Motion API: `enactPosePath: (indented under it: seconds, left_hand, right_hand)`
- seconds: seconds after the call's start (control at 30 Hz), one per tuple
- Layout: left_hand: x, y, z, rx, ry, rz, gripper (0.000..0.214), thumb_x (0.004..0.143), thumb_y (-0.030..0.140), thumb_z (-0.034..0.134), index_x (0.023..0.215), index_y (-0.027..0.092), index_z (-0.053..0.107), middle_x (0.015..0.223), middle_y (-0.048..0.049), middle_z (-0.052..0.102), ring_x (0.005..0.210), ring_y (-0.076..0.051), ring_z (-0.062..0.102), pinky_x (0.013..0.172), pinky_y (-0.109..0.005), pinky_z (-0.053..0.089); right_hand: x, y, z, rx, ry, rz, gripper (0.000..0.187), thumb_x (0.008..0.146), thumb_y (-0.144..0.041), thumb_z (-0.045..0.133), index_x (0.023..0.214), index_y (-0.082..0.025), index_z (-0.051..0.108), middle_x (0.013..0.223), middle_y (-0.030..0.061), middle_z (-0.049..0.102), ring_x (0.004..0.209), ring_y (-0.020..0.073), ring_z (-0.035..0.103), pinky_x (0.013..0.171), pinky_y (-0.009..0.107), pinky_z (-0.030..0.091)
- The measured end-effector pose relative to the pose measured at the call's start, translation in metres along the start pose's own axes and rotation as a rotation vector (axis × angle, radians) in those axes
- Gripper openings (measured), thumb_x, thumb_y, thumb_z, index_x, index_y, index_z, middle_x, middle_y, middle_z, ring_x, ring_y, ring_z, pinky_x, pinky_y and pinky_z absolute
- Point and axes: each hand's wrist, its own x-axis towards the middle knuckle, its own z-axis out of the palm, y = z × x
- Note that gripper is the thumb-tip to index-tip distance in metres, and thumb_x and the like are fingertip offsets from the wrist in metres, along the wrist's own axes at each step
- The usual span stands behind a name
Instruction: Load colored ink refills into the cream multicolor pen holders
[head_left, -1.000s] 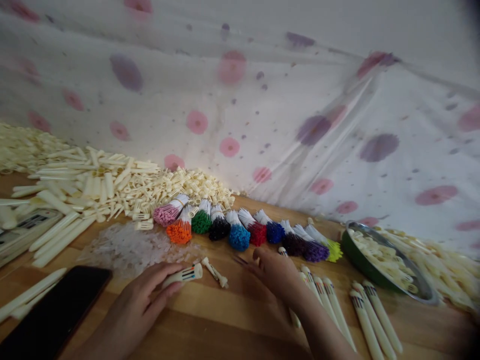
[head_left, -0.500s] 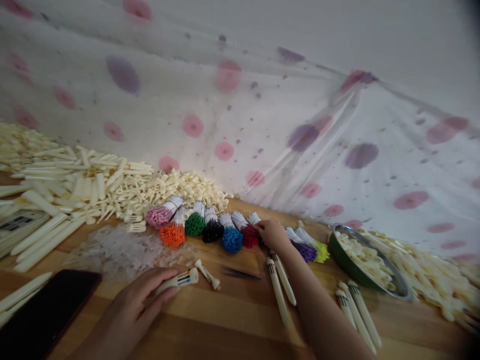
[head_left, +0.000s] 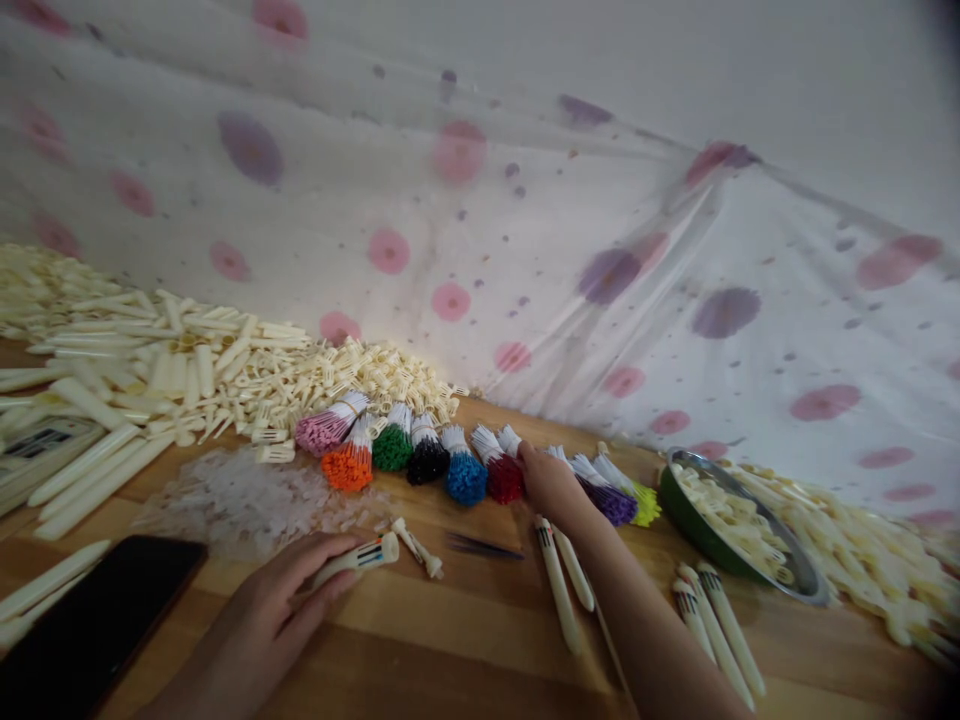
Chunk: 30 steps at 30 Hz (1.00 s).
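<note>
My left hand [head_left: 281, 600] is closed around a cream multicolour pen barrel [head_left: 379, 552], whose slotted end with small coloured sliders points right. My right hand [head_left: 551, 485] reaches among the bundles of pen refills, its fingers bent down at a bundle with white ends [head_left: 510, 438]. The fingertips are mostly hidden, so what they pinch cannot be made out. Just left of that hand lies a red-tipped refill bundle [head_left: 504, 480], then a blue one [head_left: 465, 475] and a black one [head_left: 427, 460]. Purple-tipped refills [head_left: 615, 503] and yellow-green ones [head_left: 643, 505] lie to its right.
Small cream parts [head_left: 418, 548] and dark tweezers [head_left: 484, 547] lie between my hands. Several pens [head_left: 559, 590] rest by my right forearm. A phone [head_left: 105, 620], clear plastic pieces [head_left: 247, 500] and heaped barrels [head_left: 172, 370] are left; a green bowl [head_left: 679, 515] stands right.
My right hand has shifted very slightly at the refill bundles. My left hand keeps the barrel in about the same place, and the view has moved a little.
</note>
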Motion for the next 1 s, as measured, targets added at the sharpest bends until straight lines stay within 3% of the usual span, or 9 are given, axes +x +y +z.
enactPosePath:
  seconds: [0.23,0.47,0.7,0.87,1.0]
  left_hand:
    - [-0.002,-0.003,0.004,-0.07,-0.019,-0.087,0.021,0.081,0.027,0.055,0.1,0.032,0.064,0.098,0.0054,0.075,0.088,-0.014,0.07,0.073,-0.015,0.054]
    - [-0.004,-0.002,0.007,-0.108,-0.028,-0.151,0.021,0.08,0.028,0.055,0.098,0.031,0.066,0.098,0.0038,0.075,0.088,-0.016,0.07,0.072,-0.018,0.055]
    - [-0.003,0.001,0.005,-0.134,-0.035,-0.176,0.021,0.08,0.028,0.056,0.098,0.03,0.066,0.099,0.0025,0.075,0.09,-0.018,0.07,0.072,-0.02,0.056]
    - [-0.002,0.0,0.005,-0.131,-0.038,-0.141,0.021,0.081,0.028,0.056,0.099,0.031,0.066,0.099,0.0032,0.075,0.09,-0.016,0.07,0.072,-0.019,0.056]
    - [0.0,0.001,0.005,-0.086,-0.029,-0.124,0.021,0.079,0.028,0.057,0.098,0.031,0.066,0.098,0.0044,0.075,0.089,-0.015,0.07,0.074,-0.017,0.055]
  right_hand:
    - [-0.008,0.016,0.005,0.303,-0.044,-0.012,0.021,0.091,-0.029,0.05,0.103,-0.013,0.057,0.091,0.0029,0.062,0.071,0.0125,0.061,0.063,0.029,0.053]
    - [-0.015,0.015,0.015,0.41,0.015,-0.009,0.018,0.093,-0.028,0.047,0.097,-0.013,0.056,0.081,0.0002,0.061,0.064,0.0109,0.06,0.061,0.027,0.051]
    - [-0.029,0.007,0.012,0.407,0.096,-0.022,0.01,0.089,-0.013,0.041,0.085,-0.016,0.05,0.091,0.0119,0.061,0.082,0.0191,0.061,0.065,0.025,0.041]
    - [-0.028,0.01,0.015,0.557,0.047,0.032,0.011,0.091,-0.016,0.033,0.088,-0.019,0.043,0.064,0.0034,0.063,0.058,0.0182,0.062,0.053,0.024,0.041]
    - [-0.024,0.007,0.021,0.745,-0.003,0.067,0.017,0.091,-0.016,0.025,0.085,-0.022,0.04,0.061,0.001,0.066,0.05,0.0163,0.063,0.047,0.024,0.045]
